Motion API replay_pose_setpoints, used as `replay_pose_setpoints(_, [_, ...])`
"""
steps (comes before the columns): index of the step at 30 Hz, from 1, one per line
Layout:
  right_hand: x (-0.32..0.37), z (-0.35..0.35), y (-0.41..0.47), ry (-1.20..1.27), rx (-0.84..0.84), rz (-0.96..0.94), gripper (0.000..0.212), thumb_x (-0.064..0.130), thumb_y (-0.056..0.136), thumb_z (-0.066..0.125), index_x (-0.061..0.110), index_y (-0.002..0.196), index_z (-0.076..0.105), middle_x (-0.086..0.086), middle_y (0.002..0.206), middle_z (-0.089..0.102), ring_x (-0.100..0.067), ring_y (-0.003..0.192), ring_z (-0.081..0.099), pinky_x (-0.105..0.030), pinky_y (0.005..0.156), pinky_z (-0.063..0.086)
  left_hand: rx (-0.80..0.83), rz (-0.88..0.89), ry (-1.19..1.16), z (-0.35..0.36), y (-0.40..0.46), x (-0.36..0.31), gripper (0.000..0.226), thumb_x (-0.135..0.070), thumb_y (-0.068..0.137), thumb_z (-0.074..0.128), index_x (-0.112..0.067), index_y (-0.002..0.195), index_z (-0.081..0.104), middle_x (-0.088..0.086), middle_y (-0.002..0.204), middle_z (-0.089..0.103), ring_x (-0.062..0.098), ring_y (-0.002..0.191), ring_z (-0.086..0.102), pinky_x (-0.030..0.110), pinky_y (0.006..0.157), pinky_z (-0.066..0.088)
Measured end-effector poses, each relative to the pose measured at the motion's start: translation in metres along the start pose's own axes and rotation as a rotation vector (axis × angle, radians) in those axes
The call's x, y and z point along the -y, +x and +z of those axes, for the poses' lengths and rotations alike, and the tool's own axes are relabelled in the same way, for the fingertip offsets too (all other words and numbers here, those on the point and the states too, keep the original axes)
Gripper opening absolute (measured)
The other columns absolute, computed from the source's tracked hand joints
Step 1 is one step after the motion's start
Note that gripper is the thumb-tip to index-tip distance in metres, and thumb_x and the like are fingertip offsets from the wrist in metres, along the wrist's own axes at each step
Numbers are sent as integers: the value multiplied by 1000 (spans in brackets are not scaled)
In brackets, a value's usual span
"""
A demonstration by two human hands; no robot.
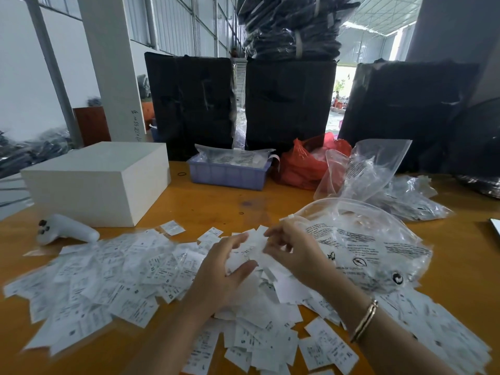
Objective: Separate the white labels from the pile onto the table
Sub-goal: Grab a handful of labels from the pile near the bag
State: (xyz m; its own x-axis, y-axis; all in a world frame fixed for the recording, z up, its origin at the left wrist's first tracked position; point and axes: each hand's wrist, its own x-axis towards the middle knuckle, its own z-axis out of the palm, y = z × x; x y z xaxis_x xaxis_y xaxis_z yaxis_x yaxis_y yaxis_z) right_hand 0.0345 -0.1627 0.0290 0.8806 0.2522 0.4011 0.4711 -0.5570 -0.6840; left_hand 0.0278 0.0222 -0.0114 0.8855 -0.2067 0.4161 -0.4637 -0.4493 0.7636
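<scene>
The pile of white labels sprawls over the near half of the orange table, and everything else is best placed against it. Both hands meet above the pile's middle, where the slips lie thickest. The left hand has its thumb and fingers curled in a pinching grip on a small bunch of labels, seemingly holding the bunch steady. The right hand closes its fingertips on the far edge of that same bunch, likely to peel single slips off; motion blur hides how many it holds. A bracelet sits on the right wrist.

Just right of the pile, and partly over its edge, lies a clear printed bag, mouth open, probably the labels' source. Left of the pile, touching its far corner, rests a white controller; behind that stands a white box. Beyond the pile sit a purple tray and a red bag. The slips spread leftward look already separated; the heap under the hands does not.
</scene>
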Motion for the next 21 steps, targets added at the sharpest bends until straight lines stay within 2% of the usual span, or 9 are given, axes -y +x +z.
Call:
replay_pose_setpoints(3, [0, 14, -2, 83, 56, 18, 32, 13, 86, 66, 39, 94, 49, 12, 76, 66, 4, 76, 61, -13, 68, 48, -11, -25, 13, 0, 1, 0, 17, -40, 83, 66, -47, 97, 60, -23, 101, 64, -14, 99, 53, 0, 78, 36])
replay_pose_setpoints(5, [-5, 20, -4, 211, 22, 58, 26, 15, 87, 64, 37, 97, 53, 9, 78, 67, -4, 78, 63, -22, 73, 52, -51, -49, -13, 0, 2, 2, 18, -24, 85, 69, -42, 85, 65, -17, 84, 69, -7, 86, 59, 4, 72, 40])
replay_pose_setpoints(7, [-11, 27, -6, 317, -84, 131, 17, 21, 90, 60, 34, 101, 57, 9, 89, 66, -9, 86, 62, -24, 77, 51, -82, -100, -102, 0, 3, 3, 15, -19, 87, 67, -34, 83, 67, -14, 80, 71, -3, 80, 63, 8, 69, 45])
replay_pose_setpoints(9, [-23, 32, -5, 12, -134, 153, 17, 25, 94, 53, 32, 108, 58, 14, 107, 61, -7, 101, 55, -16, 84, 40, -105, -155, -217, -1, 4, 2, 12, -17, 89, 64, -28, 86, 66, -12, 82, 73, 0, 80, 66, 12, 68, 48])
replay_pose_setpoints(11, [-37, 39, -4, -411, -11, 151, 33, 31, 95, 43, 28, 127, 51, 12, 128, 50, -11, 120, 39, -29, 99, 29, -128, -192, -310, -1, 5, 1, 12, -15, 89, 63, -27, 90, 66, -10, 82, 74, 3, 81, 67, 13, 67, 49])
replay_pose_setpoints(12, [-42, 41, -4, -521, 54, 158, 39, 33, 95, 37, 27, 132, 46, 10, 134, 45, -13, 124, 33, -35, 102, 22, -128, -203, -333, -1, 5, 1, 14, -14, 89, 62, -27, 93, 66, -9, 82, 74, 3, 82, 68, 13, 67, 49])
replay_pose_setpoints(14, [-46, 45, -5, -560, 97, 168, 42, 37, 95, 32, 28, 134, 44, 9, 135, 43, -13, 125, 31, -38, 103, 18, -115, -213, -348, -2, 5, 1, 21, -12, 91, 60, -30, 99, 66, -9, 83, 73, 3, 85, 68, 16, 71, 49])
replay_pose_setpoints(16, [-47, 46, -5, -518, 53, 171, 37, 38, 93, 36, 31, 127, 50, 11, 130, 47, -12, 121, 34, -35, 100, 19, -113, -222, -358, -3, 4, 1, 24, -10, 92, 58, -31, 97, 67, -10, 82, 73, 1, 85, 67, 20, 74, 49])
replay_pose_setpoints(21, [-44, 44, -5, -517, 1, 168, 30, 41, 92, 40, 34, 117, 53, 14, 123, 52, -10, 119, 41, -34, 98, 19, -120, -229, -344, -2, 4, 0, 13, -19, 91, 61, -27, 87, 71, -14, 79, 72, -3, 78, 65, 14, 67, 48])
